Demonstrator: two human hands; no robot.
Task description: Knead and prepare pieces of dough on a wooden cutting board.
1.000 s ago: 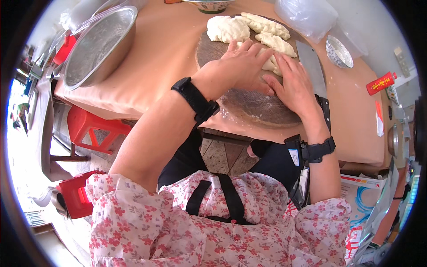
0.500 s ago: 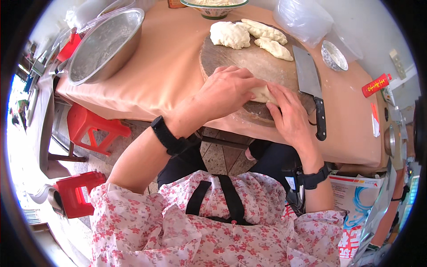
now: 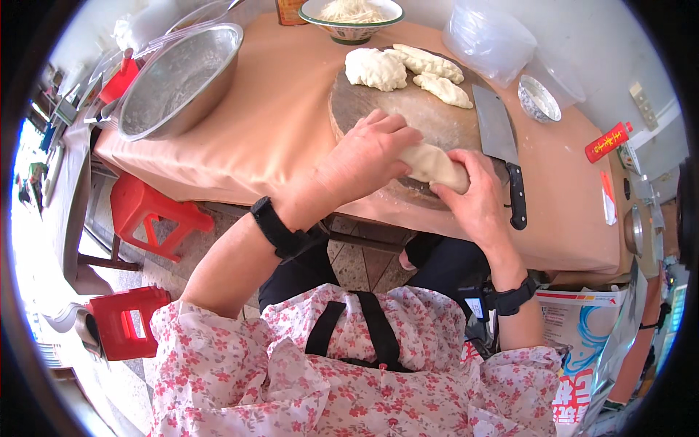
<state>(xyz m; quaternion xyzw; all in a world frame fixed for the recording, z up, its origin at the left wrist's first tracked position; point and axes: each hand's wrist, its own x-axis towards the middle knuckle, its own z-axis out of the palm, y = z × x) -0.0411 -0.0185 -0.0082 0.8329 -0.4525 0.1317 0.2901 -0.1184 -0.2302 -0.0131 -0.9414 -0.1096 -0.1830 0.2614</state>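
Observation:
A pale, elongated piece of dough [image 3: 435,166] is held between my two hands over the near edge of a round wooden board [image 3: 364,107]. My left hand [image 3: 370,155] grips its left end, with the fingers curled over it. Around the right end, the thumb and fingers of my right hand [image 3: 476,186] are closed. Toward the back of the board rests a large lump of dough [image 3: 375,69], beside several long rolled pieces [image 3: 444,90]. A cleaver [image 3: 496,127] lies along the board's right side, its black handle pointing toward me.
At the table's left stands a big metal basin [image 3: 182,87]. A bowl of shredded food [image 3: 352,20] is at the back, and a small patterned bowl [image 3: 539,99] sits beyond the cleaver. Farther right is a red can [image 3: 609,142]. Red stools [image 3: 149,218] stand at lower left.
The dough piece shows more fully between my hands. My right fingers, stretched over it before, now wrap its right end. The whole view has shifted slightly.

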